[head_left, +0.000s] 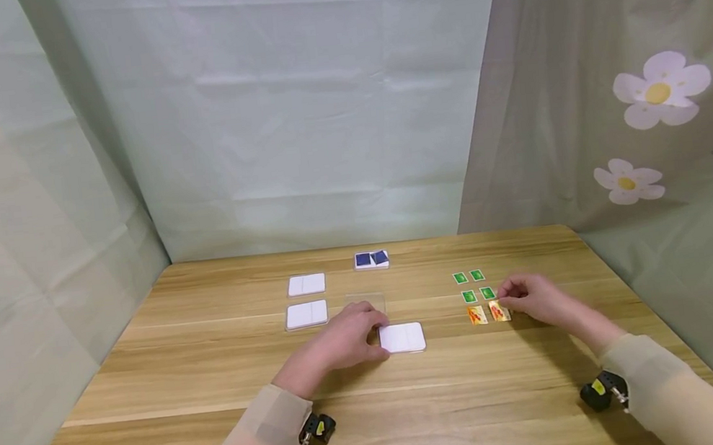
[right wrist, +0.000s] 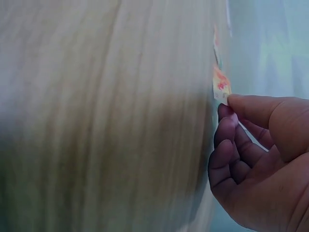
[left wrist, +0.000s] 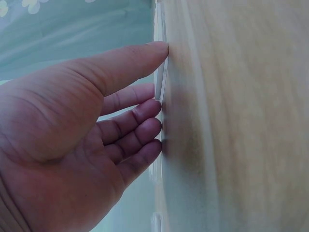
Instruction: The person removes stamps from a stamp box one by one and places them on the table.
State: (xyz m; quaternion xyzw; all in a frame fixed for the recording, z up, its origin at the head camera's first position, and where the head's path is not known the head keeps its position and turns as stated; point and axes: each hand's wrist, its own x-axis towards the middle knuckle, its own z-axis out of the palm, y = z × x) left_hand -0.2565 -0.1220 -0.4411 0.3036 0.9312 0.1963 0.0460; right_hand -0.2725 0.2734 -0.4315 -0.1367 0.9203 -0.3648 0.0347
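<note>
My left hand (head_left: 350, 335) holds a white card in a clear case (head_left: 404, 338) by its left side, thumb at the near corner and index finger at the far one. In the left wrist view, the case (left wrist: 161, 72) shows edge-on between the thumb and fingers, close over the wood. My right hand (head_left: 537, 299) pinches the right edge of a small orange picture paper (head_left: 498, 312) between thumb and forefinger. That paper (right wrist: 221, 83) tilts up in the right wrist view. Left of it lies another orange picture paper (head_left: 477, 315). Several small green picture papers (head_left: 469, 297) sit just beyond in two rows.
Two white cards in clear cases (head_left: 307, 315) lie to the left. At the back, another card (head_left: 372, 265) carries two dark blue squares (head_left: 363, 259). Beyond my left hand lies a clear flat case (head_left: 374, 299). Curtains (head_left: 296, 149) surround the wooden table (head_left: 416, 419).
</note>
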